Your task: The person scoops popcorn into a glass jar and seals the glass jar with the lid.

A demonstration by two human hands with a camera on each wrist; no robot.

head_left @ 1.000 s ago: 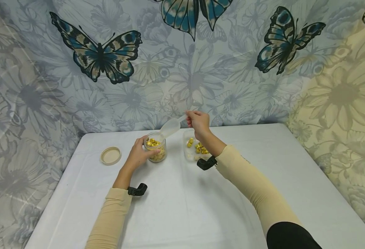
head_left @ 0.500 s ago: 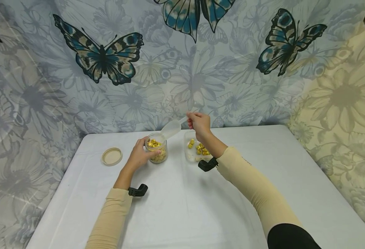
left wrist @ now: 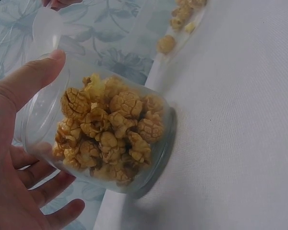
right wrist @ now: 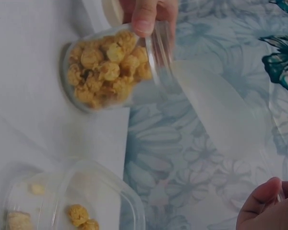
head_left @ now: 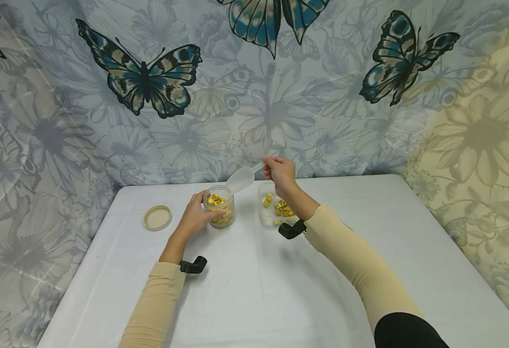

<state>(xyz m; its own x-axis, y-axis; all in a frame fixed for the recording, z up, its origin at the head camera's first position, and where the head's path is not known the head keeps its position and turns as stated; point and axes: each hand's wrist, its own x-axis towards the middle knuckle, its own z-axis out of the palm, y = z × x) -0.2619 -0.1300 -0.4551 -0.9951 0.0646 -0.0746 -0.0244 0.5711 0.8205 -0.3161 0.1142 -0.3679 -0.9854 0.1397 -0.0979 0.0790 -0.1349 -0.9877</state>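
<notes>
Both hands grip: left hand [head_left: 193,216] a glass jar [left wrist: 113,132], right hand [head_left: 281,175] a spoon [head_left: 240,180] perhaps touching the jar.

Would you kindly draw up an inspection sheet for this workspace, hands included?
Surface: table covered in white.
Job's things: clear jar upright, part-filled with popcorn; spoon tilted, its bowl end at the jar's mouth; clear tub right of the jar, some popcorn inside; round lid off, left of the jar.
Clutter: nothing seen.
Grip: left hand holds the jar; right hand pinches the spoon.
Cables: nothing seen.
Surroundings: butterfly-and-flower backdrop behind the table.
</notes>
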